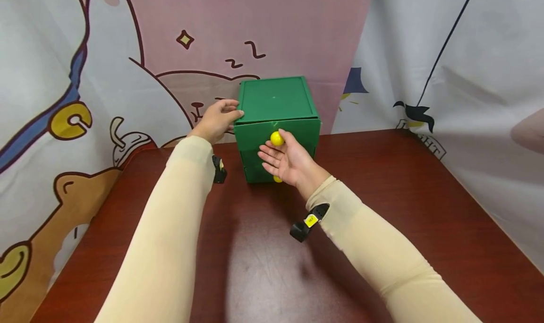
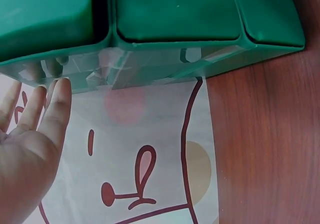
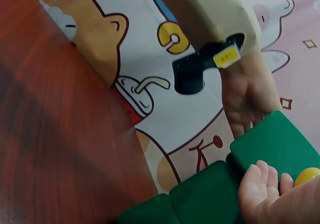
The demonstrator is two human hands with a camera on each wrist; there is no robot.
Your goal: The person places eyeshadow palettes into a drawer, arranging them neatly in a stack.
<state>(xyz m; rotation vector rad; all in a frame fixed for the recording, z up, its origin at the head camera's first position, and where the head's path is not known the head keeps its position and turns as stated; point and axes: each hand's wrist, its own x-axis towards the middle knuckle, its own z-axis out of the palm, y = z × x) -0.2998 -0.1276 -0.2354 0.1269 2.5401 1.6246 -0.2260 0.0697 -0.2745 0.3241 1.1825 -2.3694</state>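
Note:
A green drawer box [image 1: 274,98] stands upright on the table, its front facing me. A round yellow knob [image 1: 277,139] sits on the upper drawer front [image 1: 250,139]. My right hand [image 1: 293,165] has its thumb and index finger at this knob, in what looks like a pinch; the other fingers spread below it. A second yellow knob [image 1: 277,179] shows partly beneath that hand. My left hand [image 1: 217,120] rests at the box's upper left edge, thumb on the top. In the left wrist view its fairly straight fingers [image 2: 57,106] reach the box's glossy side [image 2: 150,66].
The reddish-brown table [image 1: 382,195] extends in front of the box and to both sides. A cartoon-printed cloth [image 1: 297,30] hangs close behind the box and along the sides. Black straps with cameras [image 1: 218,169] are on both wrists.

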